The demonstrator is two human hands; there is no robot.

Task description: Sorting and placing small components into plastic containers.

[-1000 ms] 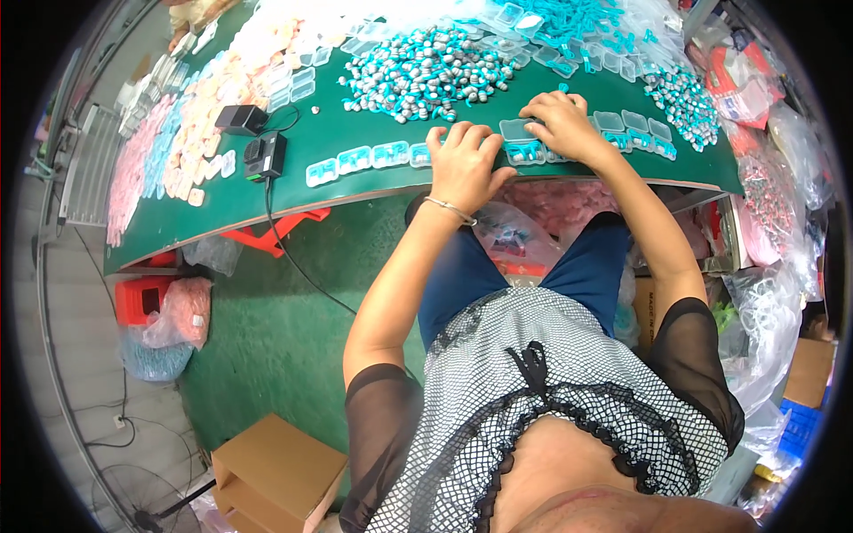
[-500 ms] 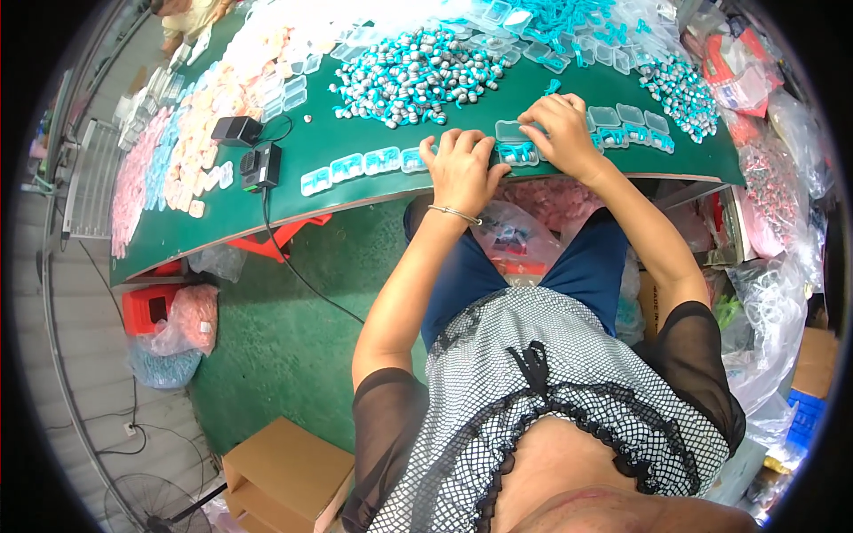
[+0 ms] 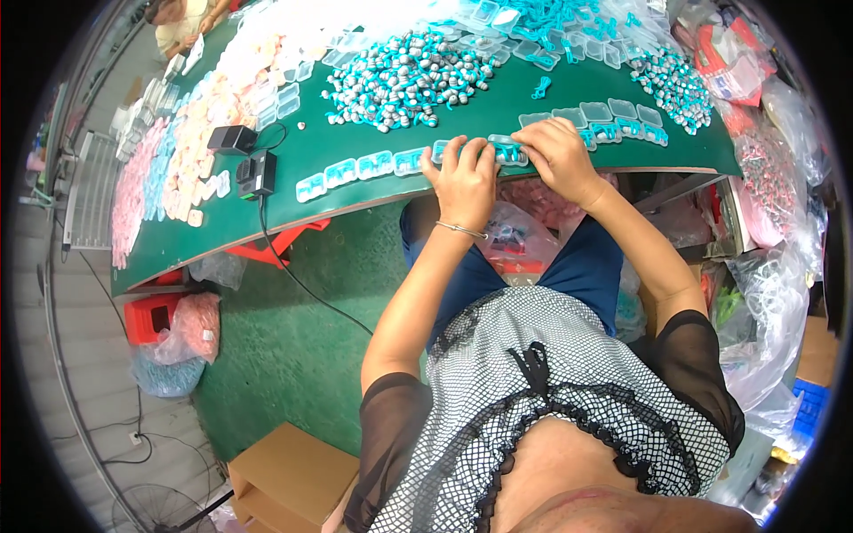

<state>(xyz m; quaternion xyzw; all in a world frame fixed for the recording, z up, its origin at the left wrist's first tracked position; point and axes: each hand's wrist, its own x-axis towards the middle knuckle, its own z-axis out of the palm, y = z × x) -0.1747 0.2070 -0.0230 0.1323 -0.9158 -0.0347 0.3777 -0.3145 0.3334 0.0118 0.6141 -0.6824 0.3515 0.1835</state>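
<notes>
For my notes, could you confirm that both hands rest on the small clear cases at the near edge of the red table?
Not quite: the table is green, not red, as the head view shows. The left hand and right hand do rest on the small clear cases at its near edge.

You have a small clear plastic case with turquoise contents (image 3: 508, 153) lying flat at the near edge of the green table (image 3: 498, 111), partly covered. It sits in a row of matching clear cases (image 3: 355, 171) running along that same edge.
</notes>
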